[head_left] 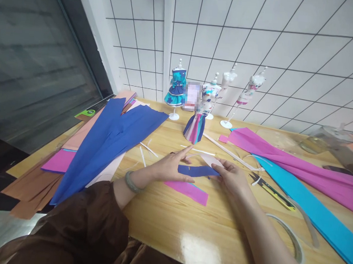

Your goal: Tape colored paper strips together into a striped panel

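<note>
I see the blue strip at the centre of the frame, its long axis running nearly left to right between the two hands. The right hand has its right end: that grip is pinched closed there, with a pale strip running in beside it. The left hand has its grip wide, thumb and forefinger spread about the left end; I cannot tell whether they touch it. Just below, a pink strip lies on the surface. I judge most room lies lower centre, down to the front edge; a blue sheet crowds the left, yellow-and-black snips the right.
</note>
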The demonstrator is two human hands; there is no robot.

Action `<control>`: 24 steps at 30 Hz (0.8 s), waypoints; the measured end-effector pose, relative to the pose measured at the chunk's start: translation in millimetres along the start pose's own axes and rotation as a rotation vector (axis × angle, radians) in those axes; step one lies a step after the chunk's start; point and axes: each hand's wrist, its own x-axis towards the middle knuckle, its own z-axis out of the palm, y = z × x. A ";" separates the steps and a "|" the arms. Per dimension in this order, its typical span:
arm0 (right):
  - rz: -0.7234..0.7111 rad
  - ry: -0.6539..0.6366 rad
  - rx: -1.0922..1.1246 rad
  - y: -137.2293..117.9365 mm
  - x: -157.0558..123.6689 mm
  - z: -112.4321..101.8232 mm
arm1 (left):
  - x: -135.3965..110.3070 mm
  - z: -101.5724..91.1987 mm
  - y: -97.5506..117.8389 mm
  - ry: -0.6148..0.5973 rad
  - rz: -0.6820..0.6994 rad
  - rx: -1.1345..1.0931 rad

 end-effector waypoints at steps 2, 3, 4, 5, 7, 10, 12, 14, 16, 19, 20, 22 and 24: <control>-0.003 0.000 -0.003 0.5 0.0 0.2 | 1.2 3.3 -2.9 0.016 -0.005 0.049; -0.007 -0.004 -0.004 0.9 0.1 0.2 | 2.0 4.9 -4.9 0.033 -0.014 0.081; -0.012 -0.009 -0.006 1.3 0.3 -0.1 | 2.8 6.3 -7.1 0.053 -0.022 0.108; -0.017 -0.015 -0.010 1.6 0.6 -0.4 | 3.5 7.2 -9.2 0.067 -0.024 0.128; -0.027 -0.026 -0.024 1.7 1.2 -1.4 | 4.6 7.7 -12.4 0.085 -0.019 0.158; -0.043 -0.044 -0.066 0.5 1.2 -3.0 | 5.7 6.2 -15.1 0.123 -0.010 0.201; -0.051 -0.057 -0.103 -0.7 0.5 -3.9 | 6.9 5.4 -17.2 0.155 0.008 0.211; -0.053 -0.067 -0.135 -1.6 -0.5 -4.5 | 9.0 5.6 -21.0 0.180 0.021 0.196; -0.052 -0.074 -0.152 -2.2 -1.1 -4.8 | 11.5 6.7 -26.3 0.218 0.001 0.173; -0.058 -0.084 -0.160 -2.8 -1.6 -5.0 | 14.6 8.5 -34.4 0.285 -0.044 0.148; -0.062 -0.088 -0.164 -3.1 -1.7 -5.1 | 15.1 8.7 -36.2 0.306 -0.051 0.152; -0.071 -0.093 -0.182 -3.4 -2.0 -5.8 | 15.3 8.3 -38.0 0.335 -0.053 0.183; -0.085 -0.090 -0.212 -2.9 -1.9 -6.9 | 14.9 7.1 -37.2 0.352 -0.042 0.230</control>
